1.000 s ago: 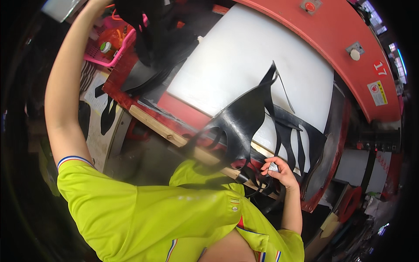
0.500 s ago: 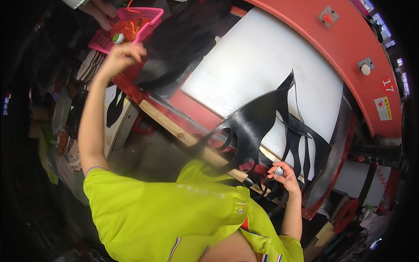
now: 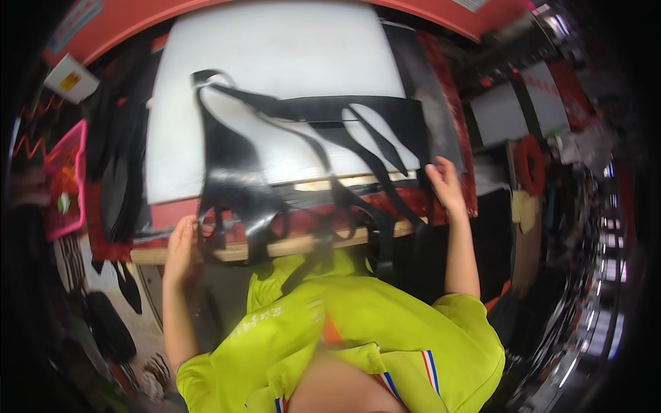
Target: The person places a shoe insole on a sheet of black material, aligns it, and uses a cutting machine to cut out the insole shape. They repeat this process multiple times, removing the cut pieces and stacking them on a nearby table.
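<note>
A thin, shiny black sheet, full of long and rounded cut-outs, spreads across a white board. Its near strips hang over the wooden edge toward my shirt and are smeared by motion. On the sheet's left edge, my left hand is closed, with its fingers pressed together. My right hand is at the right edge, where its thumb and fingers pinch the black border. Part of each grip is hidden or blurred.
A red machine beam arches over the far side. The wooden strip runs along the near edge. At left are a pink basket, dark sheets and a white box. A red round-shaped thing is at right.
My view has turned toward the board. My left hand has come from near the pink basket to the sheet's left edge. My right hand has moved up the right edge, and the sheet lies more spread out.
</note>
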The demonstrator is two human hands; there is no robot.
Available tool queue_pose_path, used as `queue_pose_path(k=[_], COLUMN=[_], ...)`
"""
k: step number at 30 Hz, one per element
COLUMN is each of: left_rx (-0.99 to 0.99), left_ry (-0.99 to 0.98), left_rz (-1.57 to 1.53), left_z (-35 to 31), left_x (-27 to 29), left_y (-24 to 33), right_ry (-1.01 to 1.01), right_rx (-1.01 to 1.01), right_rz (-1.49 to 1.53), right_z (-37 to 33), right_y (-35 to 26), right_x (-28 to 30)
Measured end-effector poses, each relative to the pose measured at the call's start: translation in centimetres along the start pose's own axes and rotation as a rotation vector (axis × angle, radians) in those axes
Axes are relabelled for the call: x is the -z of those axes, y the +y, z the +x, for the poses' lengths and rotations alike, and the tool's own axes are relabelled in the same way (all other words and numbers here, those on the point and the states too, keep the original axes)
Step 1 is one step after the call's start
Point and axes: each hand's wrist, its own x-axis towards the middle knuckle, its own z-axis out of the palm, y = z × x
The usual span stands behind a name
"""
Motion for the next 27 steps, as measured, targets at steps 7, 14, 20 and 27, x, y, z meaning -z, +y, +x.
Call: queue_pose_path(k=[7,14,20,27], left_rx=[-0.125,-0.279,-0.532,-0.23], left_ry=[-0.04,-0.123,0.055,-0.558], left_rz=[0.103,-0.105,-0.52,-0.665], left_z=[6.0,10.6,8.3,7.1], left_x=[-3.2,-6.9,0.3,11.9], left_y=[5.8,13.0,11.7,15.2], right_ry=[-0.152,-0.284,-0.33,0.196], right_rx=[-0.068,0.255,0.346,0.254], right_rz=[0.162,-0.353,-0.397,-0.327], right_z=[0.7,4.5,4.2,1.0], right_y=[0.1,-1.8,-2.1,-4.7], right_x=[-0.7,0.3,0.7,-0.4])
